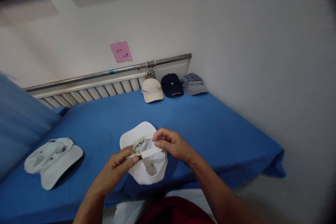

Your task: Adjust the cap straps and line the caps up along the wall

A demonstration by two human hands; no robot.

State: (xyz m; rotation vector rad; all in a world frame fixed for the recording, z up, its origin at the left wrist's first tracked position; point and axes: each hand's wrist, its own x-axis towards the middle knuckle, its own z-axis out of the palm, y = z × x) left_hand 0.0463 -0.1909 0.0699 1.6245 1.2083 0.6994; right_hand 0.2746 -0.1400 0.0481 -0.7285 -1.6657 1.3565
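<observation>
A white baseball cap (pixel 139 131) is held over the near edge of the blue-covered table, its inside and back strap facing me and its brim pointing away. My left hand (pixel 115 168) pinches the strap at its metal buckle, thumb on top. With thumb and fingers closed, my right hand (pixel 174 145) grips the other end of the strap at the cap's right edge. The strap lies stretched between both hands across the cap's opening. Dark lettering shows inside the cap, partly covered. The fingertips of my left hand are partly hidden behind the strap.
A pale cap (pixel 59 162) lies at the left on the blue cloth (pixel 105 126). Along the back stand a beige cap (pixel 152 90), a navy cap (pixel 172 84) and a grey cap (pixel 194 84). Behind are a radiator (pixel 99 91), a pipe (pixel 89 78) and a pink note (pixel 120 51).
</observation>
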